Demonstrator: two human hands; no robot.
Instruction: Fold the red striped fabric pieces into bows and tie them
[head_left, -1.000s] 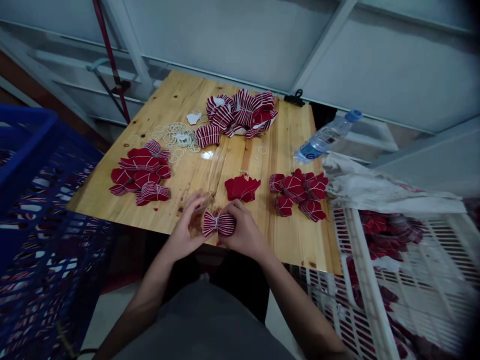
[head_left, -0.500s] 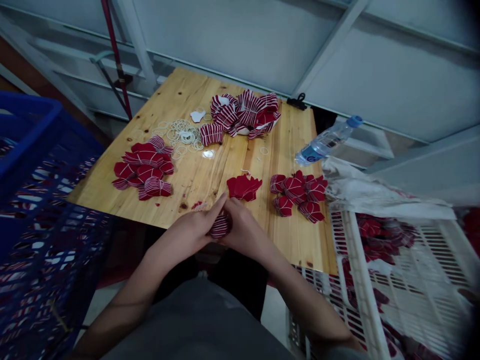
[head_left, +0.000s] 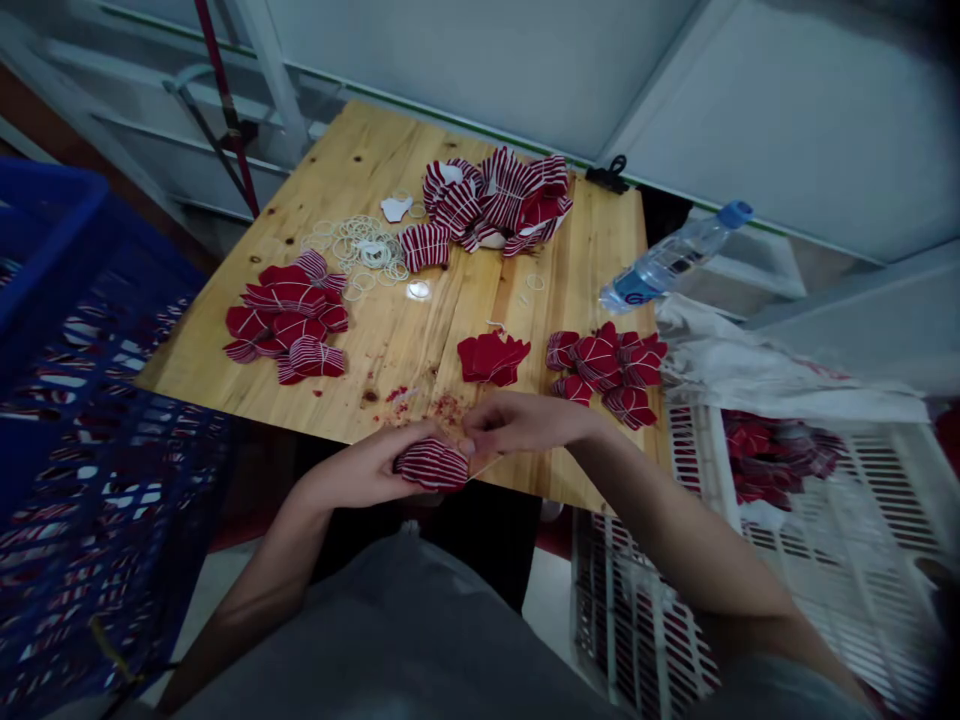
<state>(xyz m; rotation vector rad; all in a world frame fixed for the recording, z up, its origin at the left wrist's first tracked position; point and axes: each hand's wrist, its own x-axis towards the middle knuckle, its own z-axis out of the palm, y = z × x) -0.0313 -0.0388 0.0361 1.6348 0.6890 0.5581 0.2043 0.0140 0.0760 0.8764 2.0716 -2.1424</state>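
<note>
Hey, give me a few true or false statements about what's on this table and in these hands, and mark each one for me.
1. The left hand holds a red-and-white striped fabric bundle. True.
2. The right hand grips a water bottle. False: the right hand is at the bundle, and the bottle lies off to the right, away from both hands.
3. Loose rubber bands lie in a heap on the wooden table. True.
4. The white plastic crate at the right is empty. False: red-and-white fabric pieces lie in it.
</note>
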